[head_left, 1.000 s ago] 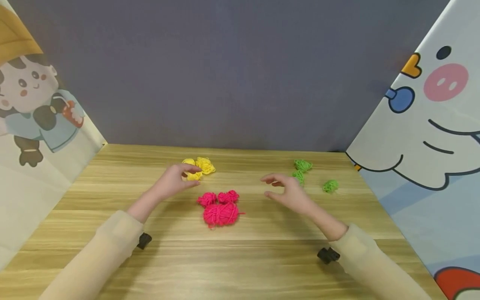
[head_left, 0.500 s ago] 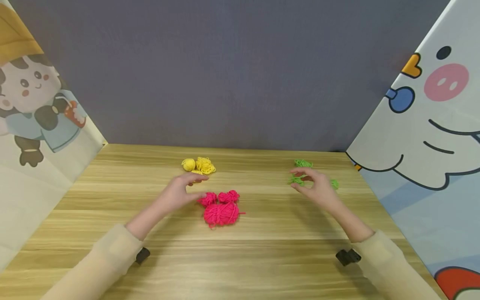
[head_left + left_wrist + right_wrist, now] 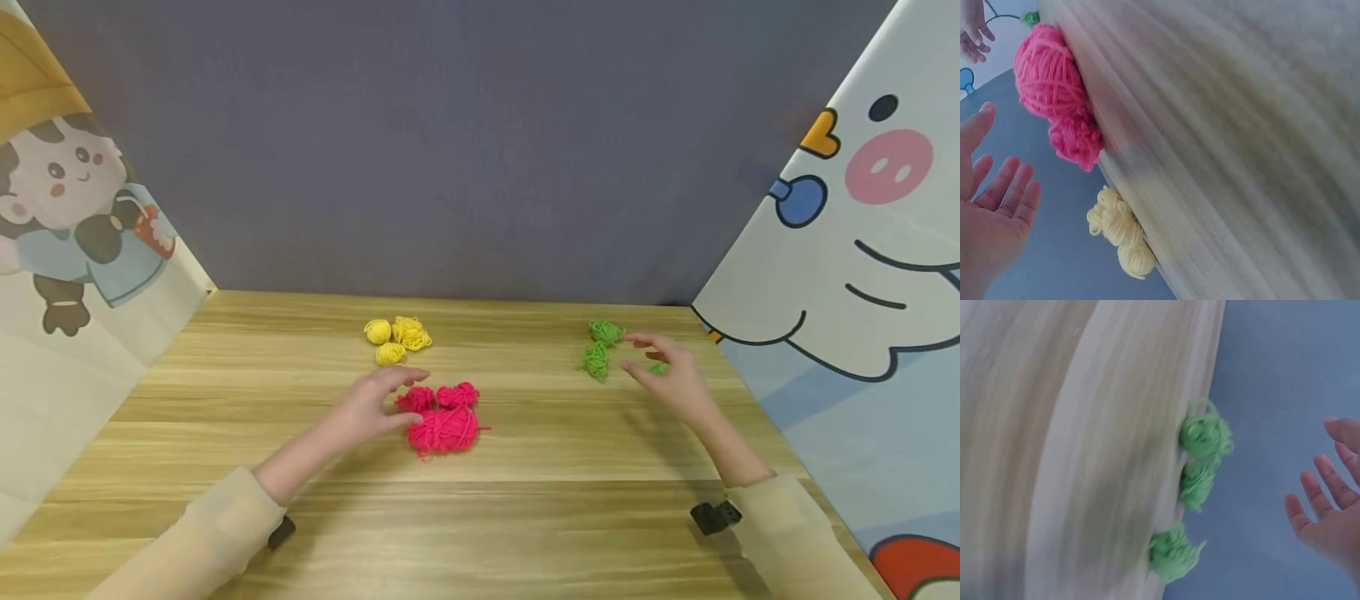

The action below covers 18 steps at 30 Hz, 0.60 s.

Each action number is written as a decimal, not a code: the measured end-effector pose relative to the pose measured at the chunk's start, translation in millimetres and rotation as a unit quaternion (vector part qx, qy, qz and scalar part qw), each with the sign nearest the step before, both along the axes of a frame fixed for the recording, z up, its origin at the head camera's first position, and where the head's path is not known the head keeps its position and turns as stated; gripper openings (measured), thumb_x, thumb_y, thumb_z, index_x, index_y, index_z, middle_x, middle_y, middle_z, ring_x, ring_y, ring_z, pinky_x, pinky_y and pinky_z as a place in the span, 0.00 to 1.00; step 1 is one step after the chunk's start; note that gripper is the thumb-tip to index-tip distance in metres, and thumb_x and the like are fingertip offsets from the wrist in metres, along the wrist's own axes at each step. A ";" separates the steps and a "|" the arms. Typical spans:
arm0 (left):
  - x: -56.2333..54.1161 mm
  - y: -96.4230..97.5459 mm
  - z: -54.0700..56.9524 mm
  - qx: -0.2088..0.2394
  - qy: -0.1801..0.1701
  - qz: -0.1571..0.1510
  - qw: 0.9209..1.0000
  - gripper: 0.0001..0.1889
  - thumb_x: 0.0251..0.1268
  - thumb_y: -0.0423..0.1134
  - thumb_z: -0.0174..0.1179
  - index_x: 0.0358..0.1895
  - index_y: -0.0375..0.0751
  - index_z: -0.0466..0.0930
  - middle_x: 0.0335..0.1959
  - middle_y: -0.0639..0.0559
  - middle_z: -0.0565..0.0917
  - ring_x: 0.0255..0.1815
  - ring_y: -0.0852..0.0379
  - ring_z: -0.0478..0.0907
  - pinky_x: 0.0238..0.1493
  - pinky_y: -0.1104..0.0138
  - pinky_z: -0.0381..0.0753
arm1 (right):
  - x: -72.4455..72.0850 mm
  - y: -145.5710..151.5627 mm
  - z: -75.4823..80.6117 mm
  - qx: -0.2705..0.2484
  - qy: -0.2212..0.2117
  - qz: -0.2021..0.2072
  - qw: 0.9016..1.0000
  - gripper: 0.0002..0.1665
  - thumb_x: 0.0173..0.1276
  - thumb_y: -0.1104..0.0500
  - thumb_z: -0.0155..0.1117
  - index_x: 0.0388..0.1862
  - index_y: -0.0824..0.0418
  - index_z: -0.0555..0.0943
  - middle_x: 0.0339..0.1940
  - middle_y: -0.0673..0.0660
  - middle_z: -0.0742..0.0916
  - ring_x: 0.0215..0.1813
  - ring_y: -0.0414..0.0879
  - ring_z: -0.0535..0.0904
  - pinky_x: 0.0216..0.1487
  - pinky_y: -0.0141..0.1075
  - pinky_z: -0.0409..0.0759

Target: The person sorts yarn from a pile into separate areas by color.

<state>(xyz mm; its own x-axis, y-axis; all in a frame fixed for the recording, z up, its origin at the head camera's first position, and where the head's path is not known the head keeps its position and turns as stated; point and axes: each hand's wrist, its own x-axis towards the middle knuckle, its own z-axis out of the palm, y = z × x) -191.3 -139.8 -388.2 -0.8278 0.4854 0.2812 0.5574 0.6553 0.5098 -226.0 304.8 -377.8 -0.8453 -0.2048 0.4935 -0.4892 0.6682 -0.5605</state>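
Note:
My left hand [image 3: 371,407] hovers beside the pink yarn balls [image 3: 444,429], fingers loosely bent and nothing between them. The pink group is one large ball with two smaller ones behind it. In the left wrist view the left palm [image 3: 994,231] is bare, apart from the pink yarn [image 3: 1050,75]. My right hand [image 3: 675,379] holds nothing and overlaps a small green yarn ball [image 3: 658,367] in the head view, partly hiding it. Two more green yarn balls [image 3: 596,361] lie just left of its fingertips. In the right wrist view its fingers [image 3: 1316,497] are spread.
Three yellow yarn balls [image 3: 390,354] sit together behind my left hand. The wooden table [image 3: 480,533] ends at a grey back panel [image 3: 480,167]. Printed cartoon panels [image 3: 847,275] stand at both sides. A small black device [image 3: 715,517] is at the right cuff.
My right hand has moved right, past two green balls to the third. My left hand has come from the yellow balls toward the pink ones. The yarn balls lie where they were.

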 end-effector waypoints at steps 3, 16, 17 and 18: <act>3.0 1.2 -1.4 -0.012 0.000 -0.005 1.000 0.32 0.48 0.41 0.73 0.60 0.41 0.74 0.58 0.49 0.78 0.57 0.49 0.75 0.57 0.56 0.77 | -2.3 7.8 -4.8 -0.002 0.002 -0.006 1.000 0.23 0.58 0.68 0.68 0.54 0.66 0.77 0.53 0.66 0.81 0.53 0.59 0.74 0.50 0.58 0.74; 4.6 8.0 -9.8 -0.055 0.002 -0.059 0.997 0.32 0.47 0.42 0.73 0.59 0.43 0.75 0.55 0.51 0.80 0.56 0.53 0.75 0.56 0.58 0.77 | -21.2 40.5 -28.9 0.005 -0.034 -0.031 0.999 0.25 0.58 0.67 0.69 0.56 0.67 0.77 0.57 0.69 0.79 0.57 0.65 0.71 0.53 0.64 0.70; 4.5 8.7 -10.5 -0.056 0.001 -0.063 0.996 0.31 0.47 0.42 0.73 0.59 0.43 0.76 0.55 0.50 0.80 0.56 0.53 0.75 0.56 0.59 0.77 | -23.0 42.8 -30.3 0.008 -0.036 -0.033 0.999 0.25 0.58 0.68 0.69 0.56 0.67 0.76 0.57 0.69 0.78 0.58 0.65 0.71 0.54 0.64 0.70; 4.5 9.3 -11.0 -0.057 -0.002 -0.066 0.996 0.31 0.47 0.42 0.73 0.58 0.43 0.76 0.55 0.50 0.80 0.56 0.53 0.76 0.56 0.59 0.77 | -24.8 45.1 -31.5 0.010 -0.039 -0.035 0.999 0.26 0.58 0.67 0.69 0.56 0.67 0.76 0.57 0.69 0.78 0.58 0.66 0.70 0.55 0.64 0.69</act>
<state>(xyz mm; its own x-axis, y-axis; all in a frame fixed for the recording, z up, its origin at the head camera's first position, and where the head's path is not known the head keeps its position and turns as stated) -186.8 -130.5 -399.3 -0.7552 0.6191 0.2153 0.6414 0.6302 0.4377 -250.8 349.9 -409.2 -0.8937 -0.1524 0.4221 -0.3959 0.7104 -0.5819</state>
